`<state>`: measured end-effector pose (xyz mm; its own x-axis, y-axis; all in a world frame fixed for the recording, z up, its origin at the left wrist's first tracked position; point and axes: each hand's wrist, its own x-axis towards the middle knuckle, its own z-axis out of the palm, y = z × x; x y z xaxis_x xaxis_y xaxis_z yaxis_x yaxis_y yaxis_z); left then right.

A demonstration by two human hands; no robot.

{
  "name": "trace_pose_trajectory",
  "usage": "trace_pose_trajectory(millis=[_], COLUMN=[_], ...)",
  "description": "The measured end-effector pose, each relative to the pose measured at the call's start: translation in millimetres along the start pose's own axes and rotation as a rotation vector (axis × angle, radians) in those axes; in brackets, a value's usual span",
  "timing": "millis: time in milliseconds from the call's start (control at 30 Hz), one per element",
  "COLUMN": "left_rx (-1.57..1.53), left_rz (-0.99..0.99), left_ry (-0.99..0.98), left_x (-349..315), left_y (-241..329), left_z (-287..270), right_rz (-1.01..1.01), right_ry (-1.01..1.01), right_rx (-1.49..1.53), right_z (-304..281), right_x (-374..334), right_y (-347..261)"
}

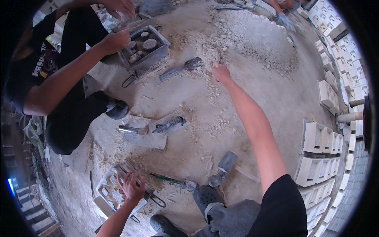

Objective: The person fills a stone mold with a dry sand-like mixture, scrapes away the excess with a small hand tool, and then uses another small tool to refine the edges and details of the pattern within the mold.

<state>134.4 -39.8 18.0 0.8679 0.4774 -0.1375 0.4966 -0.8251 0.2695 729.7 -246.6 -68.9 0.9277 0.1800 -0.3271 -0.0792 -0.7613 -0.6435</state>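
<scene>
My right arm stretches far forward, and my right hand (221, 73) is closed at the edge of a pale, crumbly heap (256, 39). Whatever lies in its curled fingers, if anything, is hidden. Near my feet, my left hand (132, 186) rests with spread fingers on the side of a mold box (103, 182). That box has a metal frame with wire loop handles, and light shapes and loose mix show inside. Beside it lies a small trowel (169, 179) with a green handle. A dusty trowel-like tool (181, 68) lies left of my right hand.
At the left a co-worker squats, one hand (118, 39) over another mold box (152, 59) holding round pieces. A metal cylinder (133, 129) and a dark tool (169, 124) lie mid-floor. A block-headed tool (227, 161) lies near my shoe. Cast blocks (316, 137) line the right.
</scene>
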Motion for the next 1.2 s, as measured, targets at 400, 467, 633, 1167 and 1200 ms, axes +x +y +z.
trace_pose_trajectory(millis=[400, 467, 633, 1167, 1200], left_rx=[-0.009, -0.008, -0.031, 0.008, 0.025], left_rz=[0.028, 0.03, 0.064, 0.394, 0.474], left_ry=[0.023, 0.022, 0.011, -0.175, -0.202], left_x=[-3.8, -4.5, -1.8, -26.8, -32.1], left_y=[-3.7, -7.9, -2.3, -54.7, -65.8], left_z=[3.4, 1.0, 5.1, -14.7, -23.8], right_rz=[0.094, 0.1, 0.059, 0.055, 0.061], right_ry=[0.074, 0.068, 0.113, 0.048, 0.018], right_rx=[0.344, 0.457, 0.266, 0.242, 0.222], right_z=[43.1, 45.4, 13.5, -81.0, -81.0], right_x=[30.4, 29.7, 20.4, -192.0, -205.7], right_y=[-2.8, -0.7, 50.3, 60.6, 61.3])
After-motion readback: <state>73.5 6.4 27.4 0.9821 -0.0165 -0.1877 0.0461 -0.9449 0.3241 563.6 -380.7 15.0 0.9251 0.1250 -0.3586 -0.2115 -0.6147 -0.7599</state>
